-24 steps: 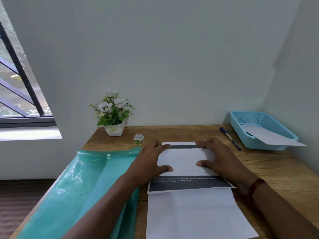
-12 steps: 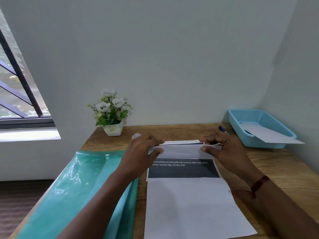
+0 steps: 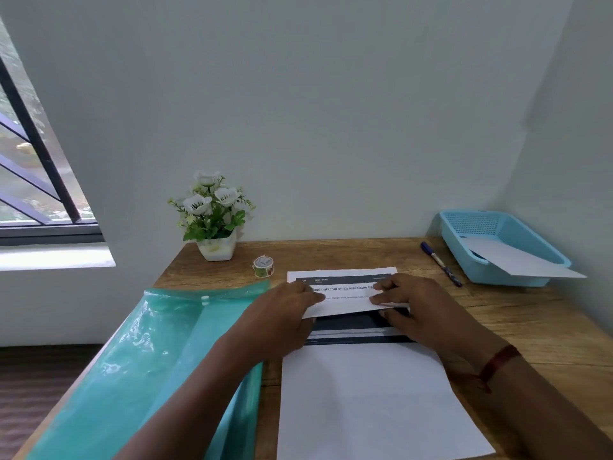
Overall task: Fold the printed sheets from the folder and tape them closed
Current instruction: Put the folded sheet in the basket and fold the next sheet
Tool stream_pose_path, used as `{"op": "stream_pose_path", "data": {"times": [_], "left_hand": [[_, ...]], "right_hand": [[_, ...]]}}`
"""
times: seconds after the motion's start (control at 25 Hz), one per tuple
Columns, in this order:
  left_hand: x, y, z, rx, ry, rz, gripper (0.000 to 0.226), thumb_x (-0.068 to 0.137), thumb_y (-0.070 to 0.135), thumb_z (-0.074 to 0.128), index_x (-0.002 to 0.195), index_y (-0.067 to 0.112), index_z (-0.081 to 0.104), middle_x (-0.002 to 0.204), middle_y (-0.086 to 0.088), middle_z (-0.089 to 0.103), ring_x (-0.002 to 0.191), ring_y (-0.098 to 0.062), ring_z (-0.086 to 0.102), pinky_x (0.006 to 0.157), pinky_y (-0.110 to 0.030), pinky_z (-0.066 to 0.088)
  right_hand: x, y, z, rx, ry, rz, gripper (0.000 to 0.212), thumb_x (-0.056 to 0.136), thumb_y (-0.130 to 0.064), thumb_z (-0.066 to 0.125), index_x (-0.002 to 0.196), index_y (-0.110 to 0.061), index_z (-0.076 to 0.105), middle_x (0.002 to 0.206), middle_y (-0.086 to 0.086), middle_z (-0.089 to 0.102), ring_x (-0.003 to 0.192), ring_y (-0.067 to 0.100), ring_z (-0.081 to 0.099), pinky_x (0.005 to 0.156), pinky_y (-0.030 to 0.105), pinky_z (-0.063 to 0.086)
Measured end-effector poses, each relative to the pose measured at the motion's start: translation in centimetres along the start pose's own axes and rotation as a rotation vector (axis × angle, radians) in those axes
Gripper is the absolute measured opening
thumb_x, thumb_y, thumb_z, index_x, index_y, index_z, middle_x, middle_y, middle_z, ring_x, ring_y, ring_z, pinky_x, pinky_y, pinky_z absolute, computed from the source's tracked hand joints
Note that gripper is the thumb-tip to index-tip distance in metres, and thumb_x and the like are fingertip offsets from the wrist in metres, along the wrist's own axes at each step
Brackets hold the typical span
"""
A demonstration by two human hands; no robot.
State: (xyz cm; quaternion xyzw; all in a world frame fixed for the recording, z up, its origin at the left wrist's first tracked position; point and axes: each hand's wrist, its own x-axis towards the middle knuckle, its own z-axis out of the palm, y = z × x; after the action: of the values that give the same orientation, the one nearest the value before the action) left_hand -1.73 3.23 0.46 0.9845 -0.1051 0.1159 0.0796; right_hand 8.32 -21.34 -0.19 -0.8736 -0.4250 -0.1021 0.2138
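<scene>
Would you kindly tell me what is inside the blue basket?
A white sheet lies in the blue basket, its near corner overhanging the rim. Whatever lies beneath it is covered.

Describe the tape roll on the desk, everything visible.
The tape roll is a small ring of what looks like decorative paper tape, pale with green and brown print and a light core. It stands tilted on the wooden desk, its open face turned towards the camera. It sits between the potted flowers and the printed sheet, touching neither. No hand touches it. A short end seems to stick up from the top.
</scene>
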Motion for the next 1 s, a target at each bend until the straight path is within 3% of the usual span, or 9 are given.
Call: {"op": "stream_pose_path", "data": {"times": [0.08, 0.16, 0.28, 0.4, 0.6, 1.0], "left_hand": [[0.0, 0.3, 0.4, 0.024, -0.053, -0.019, 0.049, 0.097, 0.029, 0.047, 0.145, 0.021, 0.042, 0.140, 0.000, 0.051, 0.126, -0.018, 0.046, 0.103, -0.034, 0.042], [0.1, 0.5, 0.9, 0.019, -0.083, -0.042, 0.048, 0.099, 0.032, 0.042, 0.145, 0.019, 0.042, 0.138, -0.003, 0.053, 0.125, -0.019, 0.048, 0.104, -0.036, 0.041], [-0.1, 0.8, 1.5, 0.021, -0.164, -0.105, 0.054, 0.101, 0.044, 0.036, 0.147, 0.016, 0.037, 0.143, -0.006, 0.047, 0.130, -0.023, 0.045, 0.106, -0.038, 0.040], [-0.3, 1.2, 1.8, 0.051, -0.239, -0.158, 0.067, 0.099, 0.057, 0.029, 0.151, 0.015, 0.026, 0.153, -0.007, 0.034, 0.138, -0.024, 0.035, 0.111, -0.037, 0.035], [-0.3, 1.8, 2.4, 0.103, -0.292, -0.137, 0.071, 0.101, 0.055, 0.019, 0.155, 0.010, 0.005, 0.163, -0.010, 0.007, 0.150, -0.022, 0.006, 0.120, -0.035, 0.009], [0.4, 3.0, 4.5, 0.140, -0.289, -0.004, 0.060, 0.105, 0.039, 0.017, 0.154, 0.009, 0.000, 0.163, -0.012, -0.006, 0.150, -0.024, -0.008, 0.122, -0.038, -0.001]], "right_hand": [[0.0, -0.2, 0.1, -0.115, -0.099, 0.019, 0.039, 0.095, -0.028, 0.057, 0.134, -0.030, 0.056, 0.143, -0.013, 0.050, 0.129, 0.008, 0.048, 0.102, 0.022, 0.038], [0.0, -0.6, 0.1, -0.151, -0.181, 0.050, 0.047, 0.099, -0.030, 0.047, 0.146, -0.028, 0.041, 0.151, -0.011, 0.041, 0.135, 0.008, 0.041, 0.105, 0.020, 0.033], [0.0, -1.0, 0.4, -0.167, -0.315, 0.088, 0.053, 0.104, -0.029, 0.035, 0.154, -0.022, 0.021, 0.157, -0.004, 0.030, 0.138, 0.013, 0.036, 0.099, 0.018, 0.030], [0.0, -0.5, 1.3, -0.178, -0.425, 0.099, 0.060, 0.104, -0.031, 0.033, 0.156, -0.018, 0.005, 0.163, 0.000, 0.002, 0.149, 0.013, 0.010, 0.116, 0.022, 0.014], [-0.4, -1.0, 2.3, -0.207, -0.484, 0.073, 0.063, 0.104, -0.037, 0.027, 0.155, -0.012, -0.002, 0.162, 0.003, -0.011, 0.149, 0.010, -0.010, 0.117, 0.023, -0.004], [0.0, -3.7, 4.2, -0.199, -0.500, 0.030, 0.065, 0.103, -0.044, 0.018, 0.154, -0.013, -0.008, 0.162, 0.003, -0.016, 0.146, 0.009, -0.019, 0.120, 0.030, -0.010]]}}
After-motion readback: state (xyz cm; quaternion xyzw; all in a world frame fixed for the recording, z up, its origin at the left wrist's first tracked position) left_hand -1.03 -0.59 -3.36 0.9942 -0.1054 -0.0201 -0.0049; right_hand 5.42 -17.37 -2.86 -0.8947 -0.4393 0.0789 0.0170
